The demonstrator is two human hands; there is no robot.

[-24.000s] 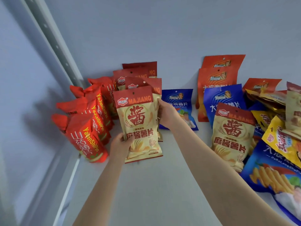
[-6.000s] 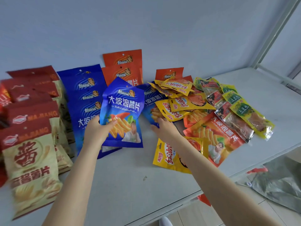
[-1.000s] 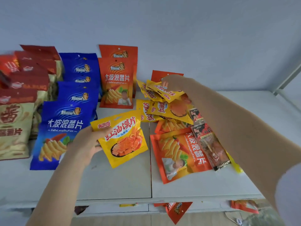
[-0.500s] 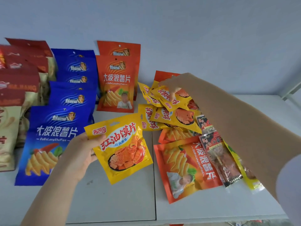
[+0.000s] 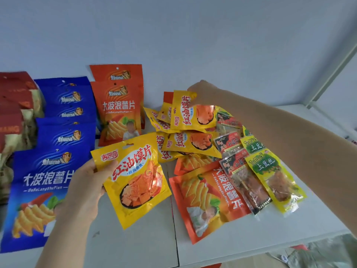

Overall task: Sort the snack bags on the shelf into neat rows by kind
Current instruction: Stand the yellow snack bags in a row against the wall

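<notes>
Blue wavy-chip bags (image 5: 63,132) sit overlapped in a front-to-back row at the left of the shelf (image 5: 135,246), with two upright orange chip bags (image 5: 119,105) at the wall right beside them. One yellow snack bag (image 5: 133,182) is up in the left hand (image 5: 85,188). A second yellow bag (image 5: 191,111) is pinched by the right hand (image 5: 202,91) over the messy yellow heap (image 5: 189,144). A flat orange chip bag (image 5: 208,200) lies with small packets (image 5: 245,176) overlapping its right side.

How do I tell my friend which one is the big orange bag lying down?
Look at the white shelf and find the dark seam running front to back. Just right of it, nearest the front edge, lies the orange bag. Unlike the orange bags standing by the wall, it lies flat and turned sideways.
</notes>
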